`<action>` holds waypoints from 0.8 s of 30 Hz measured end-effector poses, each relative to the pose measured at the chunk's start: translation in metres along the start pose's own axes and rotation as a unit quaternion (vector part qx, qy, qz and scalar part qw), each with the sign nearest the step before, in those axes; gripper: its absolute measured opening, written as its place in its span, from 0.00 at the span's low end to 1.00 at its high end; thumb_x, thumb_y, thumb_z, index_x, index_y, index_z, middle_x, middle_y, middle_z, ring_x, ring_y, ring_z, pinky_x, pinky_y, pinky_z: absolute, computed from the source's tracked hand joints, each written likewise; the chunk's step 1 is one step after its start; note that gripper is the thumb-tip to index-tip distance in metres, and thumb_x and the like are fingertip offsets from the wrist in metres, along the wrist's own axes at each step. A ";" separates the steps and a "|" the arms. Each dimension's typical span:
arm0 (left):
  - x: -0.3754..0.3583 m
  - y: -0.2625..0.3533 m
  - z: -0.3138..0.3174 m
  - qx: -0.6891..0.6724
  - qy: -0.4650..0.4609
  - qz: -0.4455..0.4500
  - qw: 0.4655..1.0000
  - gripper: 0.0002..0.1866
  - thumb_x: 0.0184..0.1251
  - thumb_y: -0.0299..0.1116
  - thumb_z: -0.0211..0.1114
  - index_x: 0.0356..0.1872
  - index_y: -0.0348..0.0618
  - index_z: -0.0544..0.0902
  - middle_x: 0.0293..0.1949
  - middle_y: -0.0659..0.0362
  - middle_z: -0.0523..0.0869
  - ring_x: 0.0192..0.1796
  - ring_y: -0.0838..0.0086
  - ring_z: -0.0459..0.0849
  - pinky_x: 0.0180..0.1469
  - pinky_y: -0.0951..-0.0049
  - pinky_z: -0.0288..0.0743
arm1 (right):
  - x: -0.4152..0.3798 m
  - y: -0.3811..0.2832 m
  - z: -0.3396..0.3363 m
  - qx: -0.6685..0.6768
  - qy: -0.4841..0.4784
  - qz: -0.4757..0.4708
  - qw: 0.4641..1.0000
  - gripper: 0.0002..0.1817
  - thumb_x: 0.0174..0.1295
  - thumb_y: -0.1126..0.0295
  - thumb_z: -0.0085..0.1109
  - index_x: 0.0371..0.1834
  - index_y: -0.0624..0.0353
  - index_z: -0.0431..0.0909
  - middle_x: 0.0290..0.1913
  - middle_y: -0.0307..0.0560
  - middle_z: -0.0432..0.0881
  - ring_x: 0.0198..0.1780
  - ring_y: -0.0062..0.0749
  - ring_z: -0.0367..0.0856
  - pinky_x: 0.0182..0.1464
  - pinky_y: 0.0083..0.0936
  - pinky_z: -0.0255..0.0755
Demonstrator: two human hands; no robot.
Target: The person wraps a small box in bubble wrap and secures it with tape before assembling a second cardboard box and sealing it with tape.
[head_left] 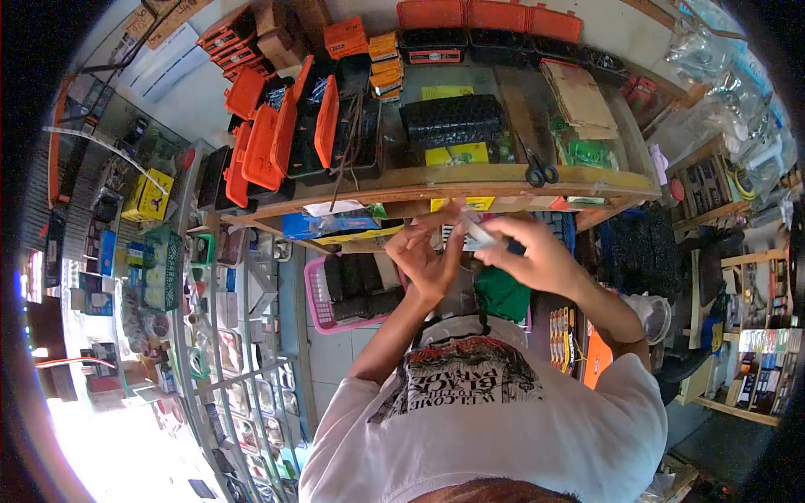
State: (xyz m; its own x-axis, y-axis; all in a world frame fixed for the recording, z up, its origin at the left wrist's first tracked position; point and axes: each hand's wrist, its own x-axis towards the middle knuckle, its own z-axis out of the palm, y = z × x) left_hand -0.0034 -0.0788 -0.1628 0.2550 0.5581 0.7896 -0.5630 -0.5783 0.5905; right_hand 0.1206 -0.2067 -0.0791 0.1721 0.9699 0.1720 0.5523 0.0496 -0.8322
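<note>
Cramped little shop, shelves crammed everywhere, with a glass-topped wooden surface [591, 182] carrying open orange cases [265, 155] and scissors [541, 174] near its edge. The right hand [537, 253] has a small pale thing [481, 235] pinched in its fingers, kinda blurry, just off the front edge. The left hand [429, 260] is right beside it, partly open, fingers spread; can't tell if it's touching the thing. Main risk imo: that's a fingertip hold with nothing solid visible under it, so a loose pinch or a bump on the wood could drop it toward the pink basket [313, 293].
</note>
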 end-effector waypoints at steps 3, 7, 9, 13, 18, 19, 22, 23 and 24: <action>0.018 -0.010 -0.008 0.161 -0.168 0.000 0.973 0.27 0.65 0.21 0.70 0.62 0.40 0.68 0.51 0.49 0.87 0.63 0.54 0.83 0.73 0.43 0.64 | 0.003 0.025 -0.021 0.005 0.032 0.027 0.999 0.15 0.63 0.69 0.70 0.50 0.67 0.83 0.45 0.51 0.87 0.48 0.36 0.85 0.53 0.30 0.75; 0.024 -0.026 0.014 0.232 -0.252 0.000 0.939 0.34 0.67 0.33 0.71 0.69 0.37 0.65 0.64 0.52 0.80 0.77 0.50 0.65 0.79 0.40 0.44 | 0.017 0.071 -0.067 -0.189 0.099 -0.020 0.977 0.15 0.58 0.74 0.69 0.49 0.60 0.87 0.46 0.49 0.85 0.55 0.46 0.83 0.57 0.38 0.74; 0.027 -0.025 0.023 0.295 -0.313 -0.017 0.903 0.36 0.68 0.37 0.70 0.72 0.37 0.63 0.70 0.51 0.74 0.80 0.53 0.58 0.80 0.39 0.38 | 0.024 0.093 -0.088 -0.259 0.087 -0.049 0.961 0.16 0.54 0.76 0.70 0.48 0.60 0.88 0.44 0.48 0.84 0.53 0.45 0.82 0.55 0.39 0.73; 0.029 -0.030 0.027 0.289 -0.330 -0.039 0.898 0.35 0.67 0.39 0.71 0.70 0.37 0.66 0.70 0.48 0.72 0.80 0.50 0.57 0.80 0.37 0.38 | 0.032 0.116 -0.114 -0.297 0.052 -0.061 0.951 0.20 0.50 0.78 0.72 0.50 0.62 0.87 0.43 0.46 0.83 0.51 0.45 0.81 0.55 0.39 0.72; 0.026 -0.029 0.016 0.116 -0.248 -0.212 0.938 0.29 0.69 0.34 0.68 0.67 0.37 0.70 0.65 0.46 0.77 0.75 0.52 0.66 0.79 0.46 0.48 | 0.030 0.107 -0.126 -0.298 0.040 -0.062 0.952 0.22 0.50 0.77 0.74 0.52 0.60 0.86 0.45 0.46 0.84 0.53 0.44 0.80 0.58 0.39 0.72; 0.025 -0.029 0.013 0.050 -0.219 -0.269 0.937 0.27 0.69 0.33 0.68 0.66 0.37 0.71 0.64 0.46 0.77 0.74 0.54 0.68 0.78 0.48 0.50 | 0.030 0.098 -0.125 -0.289 0.064 -0.067 0.953 0.22 0.50 0.77 0.74 0.52 0.60 0.86 0.46 0.46 0.84 0.53 0.44 0.81 0.58 0.39 0.72; 0.036 -0.006 0.007 -0.121 -0.164 -0.357 0.911 0.25 0.73 0.34 0.64 0.67 0.39 0.72 0.67 0.48 0.77 0.75 0.57 0.69 0.77 0.50 0.57 | 0.029 0.066 -0.108 -0.253 0.125 -0.124 0.951 0.22 0.50 0.77 0.76 0.51 0.60 0.85 0.47 0.46 0.86 0.53 0.43 0.83 0.57 0.38 0.74; 0.038 -0.001 0.004 -0.192 -0.146 -0.400 0.884 0.24 0.73 0.36 0.63 0.67 0.40 0.72 0.67 0.48 0.77 0.75 0.57 0.69 0.77 0.51 0.57 | 0.030 0.059 -0.099 -0.235 0.139 -0.167 0.947 0.22 0.49 0.77 0.76 0.50 0.60 0.86 0.48 0.46 0.87 0.53 0.43 0.83 0.56 0.38 0.75; 0.040 0.004 0.001 -0.262 -0.128 -0.440 0.849 0.24 0.73 0.37 0.62 0.66 0.40 0.73 0.67 0.48 0.77 0.75 0.57 0.69 0.77 0.52 0.58 | 0.030 0.052 -0.091 -0.215 0.154 -0.208 0.942 0.21 0.49 0.77 0.76 0.50 0.59 0.86 0.48 0.45 0.87 0.53 0.42 0.84 0.56 0.37 0.75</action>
State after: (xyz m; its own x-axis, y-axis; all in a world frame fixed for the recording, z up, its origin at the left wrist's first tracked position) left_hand 0.0057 -0.0598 -0.1291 0.8828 0.4513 0.1300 -0.3209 0.3776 0.8686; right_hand 0.2287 -0.1970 -0.0689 0.0603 0.7699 0.6353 0.8919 0.2442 -0.3806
